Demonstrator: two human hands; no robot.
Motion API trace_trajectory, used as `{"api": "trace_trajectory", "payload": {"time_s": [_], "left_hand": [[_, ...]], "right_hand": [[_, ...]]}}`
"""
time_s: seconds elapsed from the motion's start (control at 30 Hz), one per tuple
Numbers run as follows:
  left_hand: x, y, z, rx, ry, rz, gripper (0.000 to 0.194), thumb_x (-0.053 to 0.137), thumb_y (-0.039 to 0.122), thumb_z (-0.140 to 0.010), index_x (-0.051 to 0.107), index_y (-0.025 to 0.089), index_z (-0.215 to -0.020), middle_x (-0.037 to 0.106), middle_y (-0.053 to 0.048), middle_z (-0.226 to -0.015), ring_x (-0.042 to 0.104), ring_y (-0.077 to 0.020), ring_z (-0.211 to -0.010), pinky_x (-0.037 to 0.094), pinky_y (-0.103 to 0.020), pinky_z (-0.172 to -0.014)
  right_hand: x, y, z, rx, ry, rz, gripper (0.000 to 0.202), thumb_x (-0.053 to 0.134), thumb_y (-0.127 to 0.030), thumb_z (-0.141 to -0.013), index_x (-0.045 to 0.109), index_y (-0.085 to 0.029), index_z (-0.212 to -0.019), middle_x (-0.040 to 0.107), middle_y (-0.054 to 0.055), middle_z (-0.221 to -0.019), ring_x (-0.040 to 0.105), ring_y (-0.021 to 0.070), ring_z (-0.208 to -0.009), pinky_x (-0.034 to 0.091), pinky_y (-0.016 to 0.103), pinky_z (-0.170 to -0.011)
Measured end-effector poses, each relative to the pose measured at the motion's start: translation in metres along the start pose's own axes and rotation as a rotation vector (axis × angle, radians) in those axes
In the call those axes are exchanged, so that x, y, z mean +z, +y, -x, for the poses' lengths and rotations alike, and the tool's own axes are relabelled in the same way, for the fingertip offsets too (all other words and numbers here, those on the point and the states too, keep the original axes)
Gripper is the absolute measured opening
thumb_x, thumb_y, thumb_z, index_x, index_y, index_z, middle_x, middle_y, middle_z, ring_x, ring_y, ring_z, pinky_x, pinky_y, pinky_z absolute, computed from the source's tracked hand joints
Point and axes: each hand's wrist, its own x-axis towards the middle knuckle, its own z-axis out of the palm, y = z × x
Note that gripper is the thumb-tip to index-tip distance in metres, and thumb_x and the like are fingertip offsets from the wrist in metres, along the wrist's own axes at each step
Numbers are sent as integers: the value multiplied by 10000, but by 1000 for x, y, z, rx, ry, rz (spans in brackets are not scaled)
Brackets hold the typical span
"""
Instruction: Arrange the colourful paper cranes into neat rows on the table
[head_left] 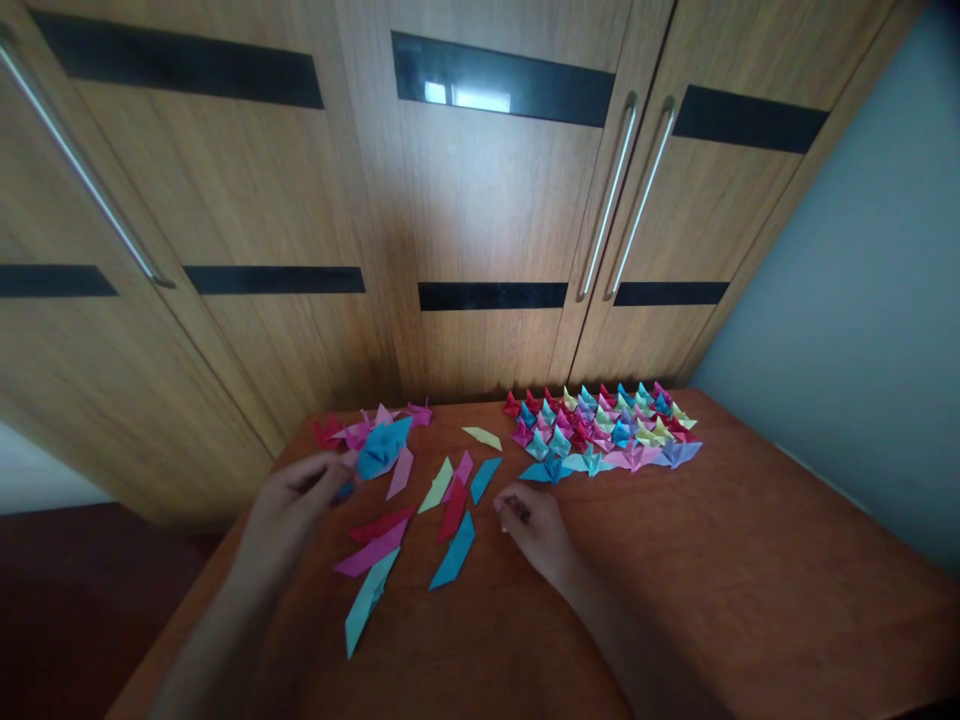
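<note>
Two hands are out over a reddish-brown wooden table [750, 560], and there's coloured folded paper all over the far half of it. Starting at the left: the left hand [296, 500] is lifted a bit off the surface, fingers curled toward the thumb, pinching something small and dark blue at the fingertips, though it's too tiny and blurry to say exactly what. Right next to those fingertips sits a blue folded paper piece [382, 447], the biggest thing in a loose pile of pink, magenta and red folded bits [352, 430] at the back left edge.

Moving toward the middle, a bunch of flat folded paper strips [420, 520] lie scattered on the table, long pointed ones in teal, blue, pink, red and pale green, mostly angled the same way, some touching or overlapping.

Just right of those strips, the right hand [532, 525] rests low on the table, fingers loosely curled in; can't tell if it's holding anything.

Further right, at the back, a tidy block of small folded paper stars [607, 425] sits packed in rows, mixed colours, well apart from both hands. Behind everything, wooden wardrobe doors [480, 220] with long metal handles.
</note>
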Motion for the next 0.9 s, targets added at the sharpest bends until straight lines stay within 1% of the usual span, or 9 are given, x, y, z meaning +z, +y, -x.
{"api": "trace_trajectory", "payload": {"time_s": [0.1,0.17,0.27,0.33,0.43,0.53,0.63,0.73,0.9], "left_hand": [[33,1,4,-118,-205,346,325,648,453,-732,601,186,-553,533,4,-545,475,-136,-542,372,-225,-514],[54,-1,9,-189,-291,548,317,660,416,-739,584,175,-547,518,13,-558,471,-120,-538,372,-218,-520],[79,-8,17,-251,-437,687,307,644,371,-774,572,164,-560,513,20,-548,469,-107,-534,371,-215,-533],[89,-13,22,-275,-504,722,317,612,372,-806,568,161,-574,521,15,-536,475,-109,-538,371,-216,-540],[96,-20,27,-299,-540,708,287,603,382,-816,590,161,-634,541,13,-556,478,-103,-539,361,-207,-532],[97,-21,26,-330,-530,626,230,634,411,-785,638,183,-816,580,14,-624,516,-111,-554,359,-203,-518],[95,-22,23,-321,-449,533,325,619,467,-776,631,199,-959,616,1,-663,564,-141,-582,378,-217,-515],[94,-28,20,-312,-385,519,381,549,523,-801,620,197,-985,633,-10,-697,576,-147,-579,397,-227,-510],[94,-34,22,-311,-422,497,423,516,570,-802,635,186,-933,648,-31,-718,600,-166,-604,416,-237,-521]], "right_hand": [[-1,-2,1,130,-48,-340,296,503,-469,-838,597,-191,-803,606,2,-644,541,118,-537,372,212,-491],[-3,-6,1,207,-81,-560,392,477,-557,-829,592,-185,-872,646,35,-749,561,121,-563,374,210,-482],[-6,-14,2,302,-133,-781,500,448,-637,-811,589,-176,-943,658,71,-842,594,143,-629,387,215,-483],[-8,-18,3,334,-146,-834,478,502,-612,-800,592,-181,-986,651,61,-849,604,145,-647,384,207,-478],[-7,-18,4,340,-124,-818,363,658,-463,-752,608,-192,-989,634,21,-811,588,115,-606,372,187,-475],[-4,-15,4,350,-73,-777,286,724,-366,-703,624,-184,-900,602,-13,-703,531,86,-531,358,179,-459],[-3,-13,3,352,-24,-734,230,707,-342,-712,623,-178,-849,605,-11,-708,511,78,-520,353,178,-451],[-4,-11,3,351,0,-689,209,688,-334,-723,621,-177,-843,611,-8,-718,518,80,-523,358,178,-449],[-5,-11,2,324,14,-586,227,668,-363,-738,616,-183,-866,616,-14,-692,537,93,-519,386,190,-447]]}}
